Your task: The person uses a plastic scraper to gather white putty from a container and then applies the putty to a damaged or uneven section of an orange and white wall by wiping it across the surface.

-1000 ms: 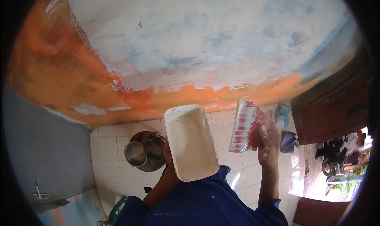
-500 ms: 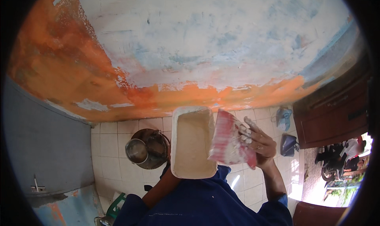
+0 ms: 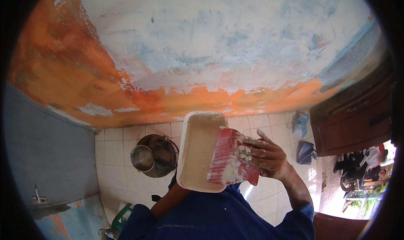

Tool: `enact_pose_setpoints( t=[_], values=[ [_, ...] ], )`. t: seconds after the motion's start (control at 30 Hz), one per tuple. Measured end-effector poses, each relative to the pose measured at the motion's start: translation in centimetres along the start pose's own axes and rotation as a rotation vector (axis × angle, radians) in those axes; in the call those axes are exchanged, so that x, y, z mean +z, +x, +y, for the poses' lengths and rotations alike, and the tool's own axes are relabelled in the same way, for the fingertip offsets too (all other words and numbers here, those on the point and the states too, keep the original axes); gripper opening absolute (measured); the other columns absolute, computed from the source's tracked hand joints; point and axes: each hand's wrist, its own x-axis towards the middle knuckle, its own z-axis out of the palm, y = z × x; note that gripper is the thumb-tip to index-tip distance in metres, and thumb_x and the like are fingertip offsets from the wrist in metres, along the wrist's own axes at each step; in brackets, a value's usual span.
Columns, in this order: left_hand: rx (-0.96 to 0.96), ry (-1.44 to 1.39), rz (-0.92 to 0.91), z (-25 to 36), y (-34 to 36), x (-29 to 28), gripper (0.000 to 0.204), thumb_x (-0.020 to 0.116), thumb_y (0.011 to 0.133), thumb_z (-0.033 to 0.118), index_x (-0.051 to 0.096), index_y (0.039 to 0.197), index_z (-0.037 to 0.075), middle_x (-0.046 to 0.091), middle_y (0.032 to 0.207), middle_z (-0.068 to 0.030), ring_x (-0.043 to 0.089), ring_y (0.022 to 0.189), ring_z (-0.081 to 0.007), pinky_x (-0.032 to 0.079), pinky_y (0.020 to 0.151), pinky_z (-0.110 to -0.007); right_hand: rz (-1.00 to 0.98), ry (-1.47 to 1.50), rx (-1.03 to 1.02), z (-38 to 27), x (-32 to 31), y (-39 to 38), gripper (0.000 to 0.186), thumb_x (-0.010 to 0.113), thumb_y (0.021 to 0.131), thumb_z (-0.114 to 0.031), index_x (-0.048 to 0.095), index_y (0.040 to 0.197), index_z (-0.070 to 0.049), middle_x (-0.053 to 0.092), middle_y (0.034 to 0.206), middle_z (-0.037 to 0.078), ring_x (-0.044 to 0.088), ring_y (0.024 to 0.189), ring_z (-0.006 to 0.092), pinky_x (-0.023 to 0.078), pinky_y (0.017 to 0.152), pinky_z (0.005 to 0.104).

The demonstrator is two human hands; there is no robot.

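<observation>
A long pale tub [image 3: 181, 160] with rounded corners holds smooth beige paste [image 3: 198, 149] in front of my chest. My left forearm [image 3: 170, 202] runs up under it; my left hand is hidden behind the tub, which it supports from below. My right hand [image 3: 269, 156] grips a wide red putty scraper [image 3: 225, 153], with fingers spread flat along its upper face. White paste streaks the blade and cakes my fingers. The scraper's left edge lies over the tub's right side. Whether the blade touches the paste I cannot tell.
Ahead rises a wall [image 3: 235, 42] patched white over orange and blue. On the tiled floor [image 3: 113, 168] stand a dark round container with a metal pot [image 3: 142, 159], a blue bag [image 3: 299, 124] and a dark pouch [image 3: 306, 152]. A brown door [image 3: 353, 118] and people outside are at right.
My right hand has brought the scraper left and slightly down, so it now overlaps the tub's right side. The tub has tilted slightly and shifted a little left.
</observation>
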Motion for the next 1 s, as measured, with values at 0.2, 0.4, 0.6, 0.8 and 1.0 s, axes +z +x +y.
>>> enact_pose_setpoints(
  t=[0.2,0.4,0.6,0.8,1.0],
  values=[
    [-0.065,-0.07,-0.097,-0.3,0.4,0.5,0.058,0.05,0.093,0.045,0.042,0.137,0.008,0.046,0.131,-0.0161,0.047,0.122,-0.0342,0.045,0.096,-0.053,-0.012,-0.04,0.088,-0.6,-1.1,-0.9,0.021,0.073,0.069,-0.01,0.069,0.089,-0.006,0.067,0.113,0.007,0.059,0.116,0.0266,0.032,0.109,0.0561],
    [-0.2,-0.263,-0.388,0.8,1.1,6.9,0.06,0.057,0.091,0.042,0.041,0.136,0.007,0.044,0.131,-0.0162,0.046,0.122,-0.0348,0.045,0.095,-0.055,-0.029,-0.33,0.2,1.7,-0.7,-6.2,0.028,0.079,0.061,-0.008,0.071,0.088,-0.011,0.069,0.107,0.006,0.063,0.11,0.0247,0.036,0.106,0.0528],
    [-0.262,-0.361,-0.307,3.0,1.4,4.4,0.067,0.065,0.085,0.041,0.038,0.138,0.009,0.04,0.131,-0.0174,0.042,0.124,-0.0375,0.036,0.102,-0.059,0.451,-0.397,0.401,1.6,-1.5,-5.2,0.02,0.071,0.077,-0.002,0.069,0.097,-0.002,0.069,0.103,0.014,0.065,0.101,0.03,0.045,0.099,0.0459],
    [-0.131,-0.312,-0.482,0.8,3.1,5.2,0.072,0.066,0.084,0.043,0.036,0.139,0.01,0.038,0.133,-0.0186,0.041,0.124,-0.0409,0.03,0.106,-0.062,0.97,0.973,0.765,-0.2,1.6,-3.3,0.02,0.058,0.089,-0.005,0.059,0.107,0.005,0.064,0.094,0.012,0.064,0.08,0.0198,0.054,0.075,0.0344],
    [-0.062,-0.244,-0.411,0.0,3.3,5.3,0.071,0.065,0.084,0.043,0.037,0.139,0.01,0.039,0.133,-0.018,0.042,0.123,-0.0398,0.031,0.105,-0.061,0.924,1.351,0.879,-0.4,1.7,-3.0,0.02,0.058,0.09,-0.007,0.06,0.107,0.004,0.065,0.094,0.011,0.064,0.075,0.0192,0.053,0.063,0.0321]
  ],
)
